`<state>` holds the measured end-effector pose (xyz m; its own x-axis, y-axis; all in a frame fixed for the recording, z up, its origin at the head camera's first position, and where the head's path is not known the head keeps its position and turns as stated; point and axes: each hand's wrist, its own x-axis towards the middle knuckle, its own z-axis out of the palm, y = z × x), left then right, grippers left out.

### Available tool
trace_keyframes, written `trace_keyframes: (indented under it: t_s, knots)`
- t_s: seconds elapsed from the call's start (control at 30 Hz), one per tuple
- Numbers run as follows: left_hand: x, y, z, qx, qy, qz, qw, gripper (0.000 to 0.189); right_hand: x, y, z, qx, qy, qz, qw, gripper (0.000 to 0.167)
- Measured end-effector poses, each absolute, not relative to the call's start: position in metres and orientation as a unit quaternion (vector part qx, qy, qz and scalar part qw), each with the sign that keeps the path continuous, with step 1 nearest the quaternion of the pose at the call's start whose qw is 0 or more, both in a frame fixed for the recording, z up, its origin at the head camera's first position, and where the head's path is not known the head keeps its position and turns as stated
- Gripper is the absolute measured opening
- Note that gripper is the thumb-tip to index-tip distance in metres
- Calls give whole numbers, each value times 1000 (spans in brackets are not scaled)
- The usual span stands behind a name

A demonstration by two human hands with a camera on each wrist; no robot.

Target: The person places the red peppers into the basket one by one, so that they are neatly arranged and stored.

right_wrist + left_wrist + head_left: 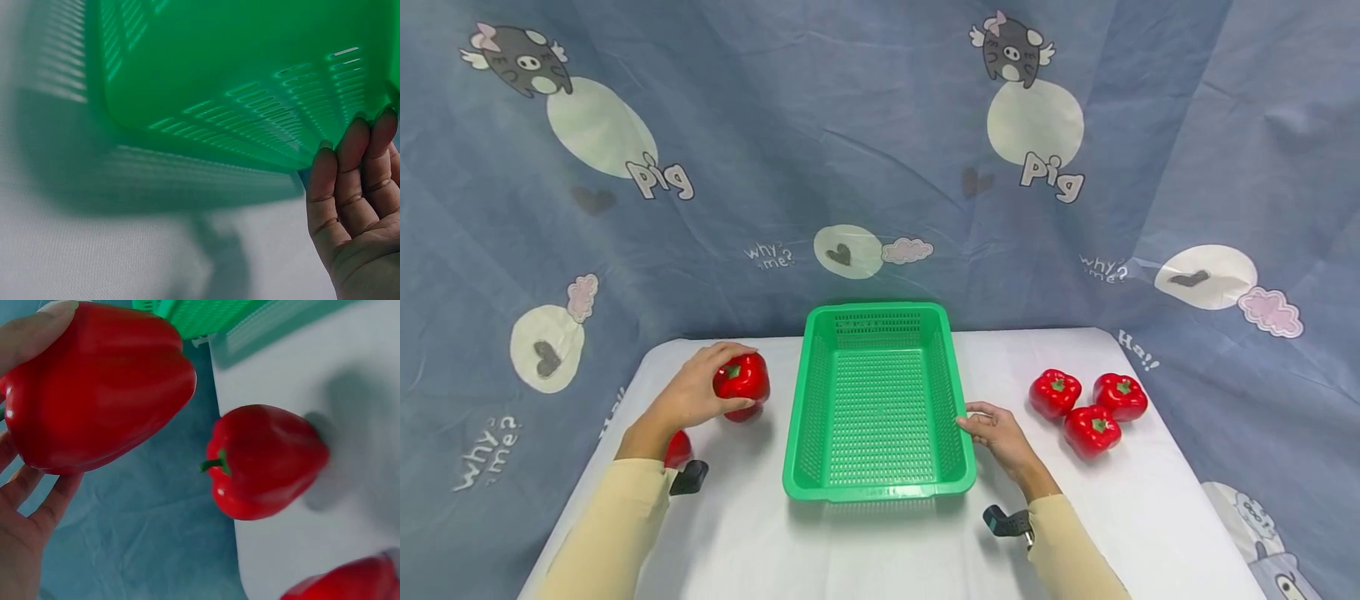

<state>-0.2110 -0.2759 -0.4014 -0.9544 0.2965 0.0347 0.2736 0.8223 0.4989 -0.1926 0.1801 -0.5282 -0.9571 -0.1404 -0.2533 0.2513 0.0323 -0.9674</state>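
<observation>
My left hand grips a glossy red bell pepper, thumb on one side and fingers on the other. In the left wrist view that bell pepper hangs off the table, its stem end toward the palm. Under it in the head view, another red bell pepper is mostly hidden; the left wrist view shows this pepper lying on the cloth. My right hand holds the right rim of a green plastic basket. Its fingertips lie against the basket's outer wall in the right wrist view.
A further red bell pepper lies by my left forearm, partly covered. Three more red bell peppers sit grouped on the right of the white table. Behind stands a blue printed curtain.
</observation>
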Motion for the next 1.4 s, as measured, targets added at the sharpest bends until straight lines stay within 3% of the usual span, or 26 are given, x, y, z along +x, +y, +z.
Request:
trace_keyframes:
  t_s: [0.97,1.4]
  knots:
    - [-274,-237,-383,201,947,250,19,78,-194,181,-528,21,698,-701,145,41]
    - [-302,-211,-389,183,949,252,46,75,-195,183,-530,7,697,-702,147,40]
